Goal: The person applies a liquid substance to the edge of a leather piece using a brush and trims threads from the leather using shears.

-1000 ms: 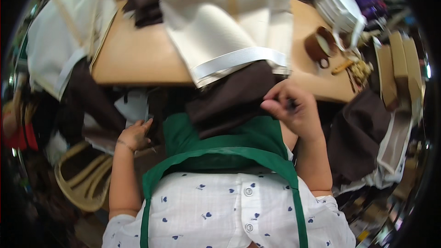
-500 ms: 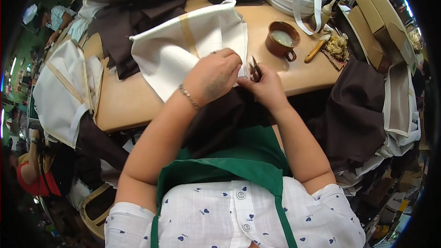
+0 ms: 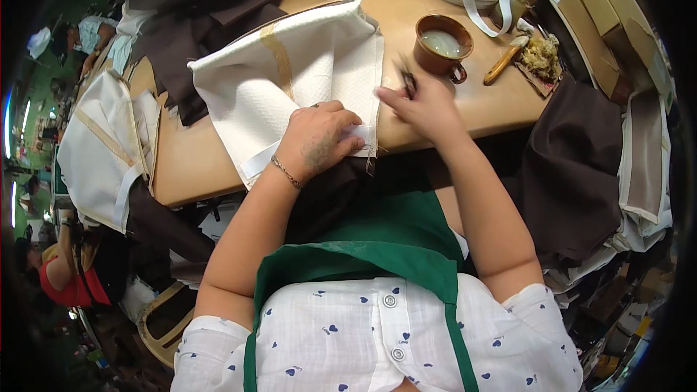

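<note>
L hand (image 3: 318, 139), fingers curled, rests on white textured-fabric panel (image 3: 319, 62) w/ tan stripe (image 3: 277, 56), on wood-toned tabletop (image 3: 181, 168); can't tell if pinching. Panel's right edge runs approx. 12–6 o'clock; loose pale threads (image 3: 371, 165) at its lower corner: 4 o'clock from L hand (nearer), 8 from R hand (image 3: 430, 107), closed round small dark snips (image 3: 409, 84), blurred, tips approx. 11.

left hand (image 3: 317, 138): palm down, half curled | right hand (image 3: 430, 110): curled
</note>
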`<state>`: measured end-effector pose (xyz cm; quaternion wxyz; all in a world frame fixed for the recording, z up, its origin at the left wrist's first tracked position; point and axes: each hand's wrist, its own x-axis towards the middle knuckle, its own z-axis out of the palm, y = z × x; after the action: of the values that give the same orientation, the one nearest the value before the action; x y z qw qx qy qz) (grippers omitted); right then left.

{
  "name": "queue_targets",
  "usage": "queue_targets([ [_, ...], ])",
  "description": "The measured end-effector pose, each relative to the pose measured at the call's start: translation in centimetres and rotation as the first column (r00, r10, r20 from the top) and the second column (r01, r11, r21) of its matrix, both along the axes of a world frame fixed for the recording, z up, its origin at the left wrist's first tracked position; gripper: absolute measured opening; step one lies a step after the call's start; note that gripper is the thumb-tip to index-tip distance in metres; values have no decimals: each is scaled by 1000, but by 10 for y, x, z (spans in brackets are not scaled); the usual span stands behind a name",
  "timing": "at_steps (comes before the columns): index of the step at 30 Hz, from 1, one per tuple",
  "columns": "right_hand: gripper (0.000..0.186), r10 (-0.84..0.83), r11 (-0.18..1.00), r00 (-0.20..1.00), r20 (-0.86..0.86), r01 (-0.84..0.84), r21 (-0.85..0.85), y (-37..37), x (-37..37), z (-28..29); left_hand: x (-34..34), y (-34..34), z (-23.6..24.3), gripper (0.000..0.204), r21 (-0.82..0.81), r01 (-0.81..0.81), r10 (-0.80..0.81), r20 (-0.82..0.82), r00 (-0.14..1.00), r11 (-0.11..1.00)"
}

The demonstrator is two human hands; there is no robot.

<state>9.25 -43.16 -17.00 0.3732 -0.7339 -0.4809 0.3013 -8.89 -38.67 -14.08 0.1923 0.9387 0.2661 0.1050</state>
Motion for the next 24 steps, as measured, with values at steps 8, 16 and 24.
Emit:
queue_targets([
  [8,29,-15,991,953,301,-25,129,46,-11,-20,1,-18,-6,24,-25,-161,163,107,981,987],
  [16,22,-85,988,948,-306,121,100,-23,28,-1,-4,-15,-13,24,-53,-170,175,111,978,984],
  [24,26,130,958,989,76,-106,-267,-77,25,30,-9,-12,-17,18,-109,-123,154,351,924,986],
])
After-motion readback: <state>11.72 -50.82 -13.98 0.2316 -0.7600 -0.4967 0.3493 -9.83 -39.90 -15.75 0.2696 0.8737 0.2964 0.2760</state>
